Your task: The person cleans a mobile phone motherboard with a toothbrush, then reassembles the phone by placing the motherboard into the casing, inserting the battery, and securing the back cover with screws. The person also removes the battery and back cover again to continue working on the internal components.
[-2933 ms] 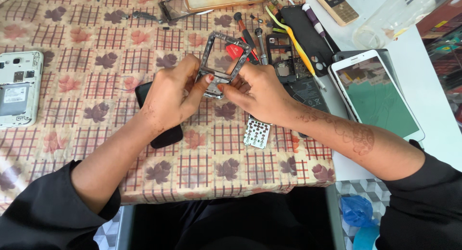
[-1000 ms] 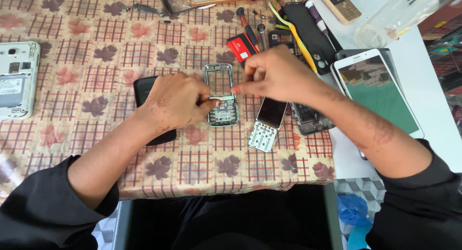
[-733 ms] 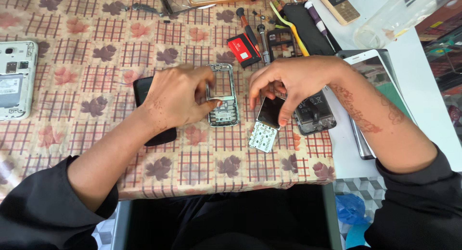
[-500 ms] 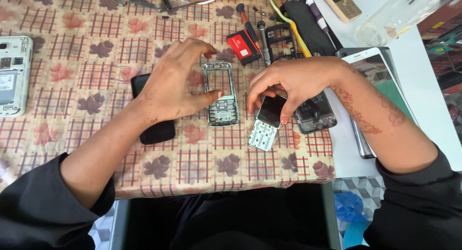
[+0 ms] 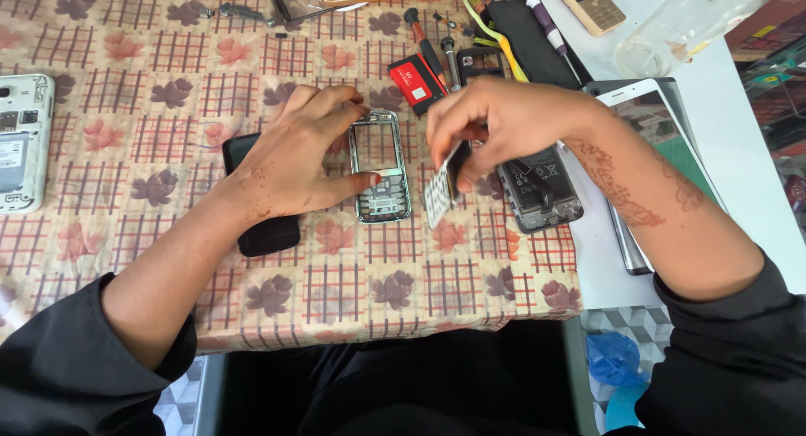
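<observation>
Two bare hands work over a table (image 5: pixel 126 33) covered in a checked cloth with a leaf pattern, seen from above. Between them lies a silver phone frame (image 5: pixel 379 167), an open housing with an empty screen window and a keypad grid. Its long axis runs from 12 o'clock to 6 o'clock, keypad end toward the person.

At 9 o'clock of the frame, the left hand (image 5: pixel 298 154) rests on the cloth. Its fingers are spread loosely and hold nothing; the thumb tip touches the frame's left edge near the keypad, and the fingertips curl at its top left corner. Under the left wrist lies a black phone (image 5: pixel 267 228).

At 3 o'clock of the frame, the right hand (image 5: pixel 504 121) is raised just off the table. Its fingers are pinched narrowly on a white keypad piece (image 5: pixel 439 192) together with a thin dark part, held upright on edge, long axis also running 12 to 6. The piece hangs just beside the frame's right edge, apart from it. The left hand is the nearer one to the frame.

Further toward 3 o'clock lies an opened phone body (image 5: pixel 541 188), and a white tablet (image 5: pixel 663 125) beyond. At 12 o'clock are a red card (image 5: pixel 416 79) and screwdrivers (image 5: pixel 428 41).
</observation>
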